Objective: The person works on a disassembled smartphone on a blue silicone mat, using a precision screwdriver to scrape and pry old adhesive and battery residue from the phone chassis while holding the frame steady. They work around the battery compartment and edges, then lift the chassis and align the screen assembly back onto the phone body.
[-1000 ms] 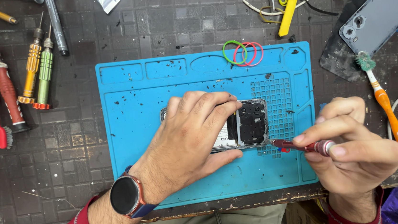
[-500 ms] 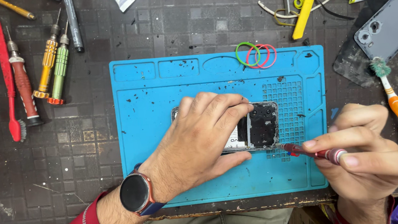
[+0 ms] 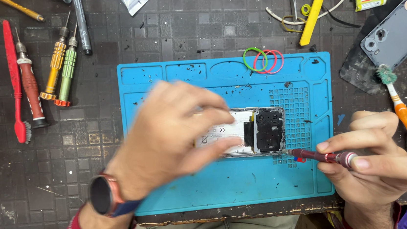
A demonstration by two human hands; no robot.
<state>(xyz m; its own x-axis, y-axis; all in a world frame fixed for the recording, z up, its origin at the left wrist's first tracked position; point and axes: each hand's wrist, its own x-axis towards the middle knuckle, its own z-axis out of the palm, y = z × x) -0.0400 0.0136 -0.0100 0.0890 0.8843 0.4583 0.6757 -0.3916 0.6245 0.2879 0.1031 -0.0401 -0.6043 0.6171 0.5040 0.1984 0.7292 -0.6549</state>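
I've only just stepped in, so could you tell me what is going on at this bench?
A person is working on an opened phone lying on a blue mat. The left hand, blurred by motion, rests over the phone's left part. The right hand holds a dark red screwdriver with its tip at the phone's lower right corner. Other screwdrivers and a grey back cover lie aside.

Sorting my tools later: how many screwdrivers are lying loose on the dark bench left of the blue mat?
3: a red-handled one, an orange one and a green one, side by side. Others may lie out of frame.
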